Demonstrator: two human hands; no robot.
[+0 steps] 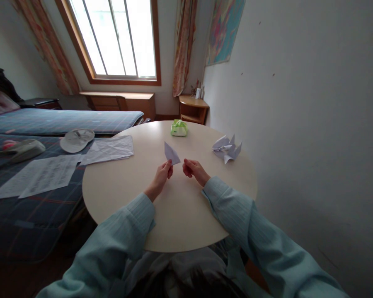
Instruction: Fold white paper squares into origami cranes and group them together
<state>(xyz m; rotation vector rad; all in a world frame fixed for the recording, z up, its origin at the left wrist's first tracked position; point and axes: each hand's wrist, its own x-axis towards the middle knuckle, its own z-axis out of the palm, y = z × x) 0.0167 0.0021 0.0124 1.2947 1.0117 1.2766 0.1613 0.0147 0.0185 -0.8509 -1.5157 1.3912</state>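
Note:
A folded triangle of pale paper (pixel 171 152) stands up over the middle of the round cream table (pixel 118 194). My left hand (pixel 163 173) is closed, pinching the paper's lower corner between thumb and fingers. My right hand (pixel 192 168) hovers a few centimetres to the right of that corner, fingers curled in a loose fist; nothing shows inside it. Both arms wear light blue sleeves.
Folded paper shapes (pixel 227 149) lie at the table's right side, a green tissue pack (pixel 179 128) at its far edge. Crumpled sheets (pixel 109 150) overlap the left rim. On the blue bed (pixel 34 215) lie printed pages (pixel 40 176) and a cap (pixel 76 140). A white wall stands close on the right.

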